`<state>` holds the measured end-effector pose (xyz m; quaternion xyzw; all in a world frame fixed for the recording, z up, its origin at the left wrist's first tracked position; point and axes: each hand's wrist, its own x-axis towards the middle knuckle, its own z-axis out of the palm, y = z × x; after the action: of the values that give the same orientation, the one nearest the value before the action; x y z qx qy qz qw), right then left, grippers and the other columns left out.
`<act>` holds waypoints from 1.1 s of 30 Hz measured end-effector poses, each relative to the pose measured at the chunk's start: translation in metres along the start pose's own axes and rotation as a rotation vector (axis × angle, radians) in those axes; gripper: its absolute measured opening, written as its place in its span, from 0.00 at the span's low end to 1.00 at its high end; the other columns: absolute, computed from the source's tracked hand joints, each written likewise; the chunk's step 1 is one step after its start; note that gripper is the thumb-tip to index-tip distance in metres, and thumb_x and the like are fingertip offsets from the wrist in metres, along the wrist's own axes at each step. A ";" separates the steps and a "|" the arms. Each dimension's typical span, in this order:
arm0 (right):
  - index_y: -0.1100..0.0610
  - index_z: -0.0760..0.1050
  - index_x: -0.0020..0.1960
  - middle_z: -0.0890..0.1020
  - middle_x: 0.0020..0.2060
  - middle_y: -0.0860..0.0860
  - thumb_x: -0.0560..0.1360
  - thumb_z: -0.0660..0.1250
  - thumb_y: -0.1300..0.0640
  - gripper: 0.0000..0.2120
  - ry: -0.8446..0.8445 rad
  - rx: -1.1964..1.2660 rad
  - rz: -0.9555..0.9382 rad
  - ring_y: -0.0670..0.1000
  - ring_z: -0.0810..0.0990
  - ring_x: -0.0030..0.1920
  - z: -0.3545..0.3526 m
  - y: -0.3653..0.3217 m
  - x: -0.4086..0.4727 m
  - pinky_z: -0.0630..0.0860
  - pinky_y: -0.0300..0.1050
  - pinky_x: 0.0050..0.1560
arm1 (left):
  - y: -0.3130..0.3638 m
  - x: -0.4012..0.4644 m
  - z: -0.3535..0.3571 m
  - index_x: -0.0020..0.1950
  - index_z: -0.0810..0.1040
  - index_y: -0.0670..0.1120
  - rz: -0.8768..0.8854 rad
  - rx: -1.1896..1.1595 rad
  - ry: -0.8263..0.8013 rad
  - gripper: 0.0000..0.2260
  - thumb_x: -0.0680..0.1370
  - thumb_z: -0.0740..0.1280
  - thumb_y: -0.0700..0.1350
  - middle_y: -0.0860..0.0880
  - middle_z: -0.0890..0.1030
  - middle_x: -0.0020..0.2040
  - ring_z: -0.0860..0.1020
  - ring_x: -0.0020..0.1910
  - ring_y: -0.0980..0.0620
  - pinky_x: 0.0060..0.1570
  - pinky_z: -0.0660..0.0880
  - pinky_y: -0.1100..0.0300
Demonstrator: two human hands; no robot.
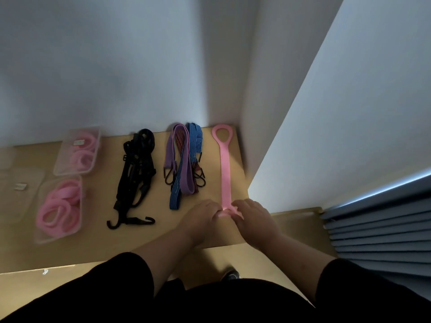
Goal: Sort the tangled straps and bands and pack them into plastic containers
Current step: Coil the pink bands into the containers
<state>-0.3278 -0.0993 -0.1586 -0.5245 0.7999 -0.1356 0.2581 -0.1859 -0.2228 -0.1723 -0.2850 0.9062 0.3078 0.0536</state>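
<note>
A long pink strap [225,164] with a loop at its far end lies straight along the right side of the wooden table [144,243]. My left hand [203,213] and my right hand [250,215] both pinch its near end, which looks folded or rolled between the fingers. To the left lie striped purple, blue and red bungee cords [184,164] with black hooks, then a bundle of black hooked straps [135,173]. Two clear plastic containers hold coiled pink bands, one far [78,151] and one near [59,209].
Clear lids [21,190] lie at the table's far left. White walls close off the back and the right of the table. A grey slatted blind [377,231] hangs at the lower right. A shoe [231,275] shows on the floor below the table edge.
</note>
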 end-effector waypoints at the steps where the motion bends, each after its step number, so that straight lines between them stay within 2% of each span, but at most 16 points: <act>1: 0.51 0.73 0.69 0.78 0.63 0.47 0.83 0.60 0.46 0.17 0.031 0.035 0.023 0.49 0.77 0.61 -0.003 -0.002 0.004 0.74 0.44 0.62 | 0.000 0.005 -0.005 0.57 0.78 0.49 -0.011 -0.013 0.038 0.09 0.84 0.59 0.47 0.54 0.75 0.49 0.73 0.49 0.54 0.47 0.67 0.62; 4: 0.52 0.71 0.70 0.78 0.64 0.49 0.82 0.63 0.49 0.18 0.103 0.106 0.072 0.51 0.79 0.59 -0.013 -0.004 0.016 0.77 0.46 0.61 | 0.000 0.024 -0.022 0.57 0.79 0.50 -0.025 -0.028 0.145 0.10 0.84 0.59 0.49 0.55 0.75 0.48 0.73 0.48 0.57 0.49 0.70 0.63; 7: 0.54 0.68 0.72 0.76 0.66 0.52 0.80 0.66 0.55 0.21 0.174 0.136 0.082 0.54 0.77 0.63 -0.018 -0.001 0.028 0.75 0.49 0.64 | -0.001 0.049 -0.041 0.58 0.80 0.46 -0.023 -0.045 0.205 0.11 0.84 0.61 0.47 0.52 0.76 0.49 0.74 0.49 0.54 0.53 0.73 0.58; 11: 0.57 0.72 0.72 0.76 0.67 0.55 0.76 0.72 0.57 0.25 0.268 -0.075 -0.046 0.59 0.76 0.65 -0.013 0.004 0.041 0.75 0.55 0.65 | -0.003 0.078 -0.057 0.60 0.80 0.45 -0.048 -0.021 0.225 0.11 0.84 0.61 0.46 0.48 0.78 0.53 0.75 0.51 0.51 0.54 0.71 0.60; 15: 0.55 0.73 0.71 0.75 0.70 0.54 0.78 0.68 0.57 0.22 0.092 -0.276 -0.194 0.59 0.72 0.71 -0.001 0.003 0.047 0.69 0.56 0.70 | -0.006 0.094 -0.053 0.63 0.78 0.45 -0.064 0.052 0.169 0.11 0.82 0.62 0.44 0.45 0.76 0.59 0.75 0.57 0.47 0.58 0.70 0.58; 18: 0.55 0.73 0.72 0.74 0.71 0.54 0.80 0.65 0.57 0.20 0.013 -0.322 -0.177 0.58 0.71 0.71 0.006 0.004 0.051 0.68 0.55 0.72 | -0.002 0.087 -0.048 0.66 0.75 0.43 0.024 0.124 0.136 0.14 0.81 0.64 0.44 0.44 0.75 0.61 0.72 0.60 0.45 0.61 0.69 0.55; 20: 0.54 0.75 0.70 0.77 0.68 0.53 0.79 0.67 0.55 0.20 0.017 -0.336 -0.179 0.58 0.74 0.69 0.009 0.006 0.054 0.70 0.54 0.69 | -0.006 0.076 -0.041 0.65 0.76 0.44 0.060 0.116 0.107 0.14 0.81 0.64 0.47 0.46 0.75 0.60 0.71 0.58 0.48 0.61 0.69 0.56; 22: 0.52 0.78 0.65 0.81 0.62 0.51 0.76 0.71 0.55 0.18 0.036 -0.337 -0.192 0.56 0.78 0.63 0.009 0.006 0.056 0.75 0.53 0.64 | -0.012 0.069 -0.032 0.58 0.79 0.46 0.046 0.068 0.035 0.11 0.81 0.63 0.49 0.47 0.77 0.56 0.72 0.54 0.51 0.59 0.72 0.55; 25: 0.49 0.80 0.57 0.83 0.52 0.47 0.74 0.74 0.55 0.12 0.085 -0.311 -0.190 0.54 0.82 0.54 0.007 0.007 0.062 0.79 0.50 0.55 | -0.014 0.061 -0.029 0.52 0.82 0.46 0.071 0.024 0.002 0.09 0.82 0.62 0.45 0.48 0.80 0.53 0.76 0.51 0.51 0.55 0.74 0.55; 30: 0.53 0.82 0.49 0.84 0.44 0.50 0.67 0.79 0.59 0.12 0.119 -0.363 -0.212 0.55 0.83 0.44 0.008 0.005 0.070 0.80 0.49 0.47 | -0.014 0.055 -0.031 0.52 0.84 0.44 0.100 -0.035 0.002 0.08 0.80 0.65 0.40 0.47 0.82 0.54 0.77 0.51 0.53 0.57 0.75 0.54; 33: 0.57 0.82 0.47 0.84 0.41 0.53 0.67 0.78 0.62 0.11 0.168 -0.383 -0.256 0.57 0.83 0.41 0.004 0.004 0.071 0.81 0.51 0.46 | -0.018 0.052 -0.029 0.60 0.81 0.47 0.074 -0.025 0.009 0.10 0.79 0.66 0.43 0.50 0.79 0.61 0.74 0.60 0.53 0.65 0.71 0.56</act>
<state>-0.3507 -0.1618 -0.1826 -0.6477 0.7568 -0.0560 0.0673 -0.2168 -0.2764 -0.1726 -0.2531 0.9125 0.3196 0.0345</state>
